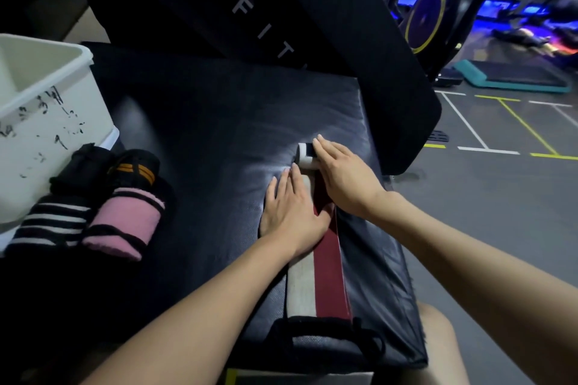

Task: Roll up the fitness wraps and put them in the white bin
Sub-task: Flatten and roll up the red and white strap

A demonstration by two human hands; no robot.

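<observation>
A long white, red and black wrap (316, 278) lies stretched out along a dark padded bench (203, 134). Its far end is rolled into a small coil (305, 153). My left hand (292, 209) lies flat with straight fingers on the strip just behind the coil. My right hand (344, 175) rests over the coil's right side, fingertips touching its top. The white bin (47, 122) stands at the left edge of the bench. Rolled wraps sit beside it: a pink one (125, 222), a black-and-white striped one (53, 222) and a black one with orange stripes (134, 169).
An upright black pad with white letters (266, 25) rises behind the bench. To the right is grey gym floor with taped lines (500, 134), an exercise bike (428, 15) and a teal step platform (513, 78). My knee (438, 347) shows at the lower right.
</observation>
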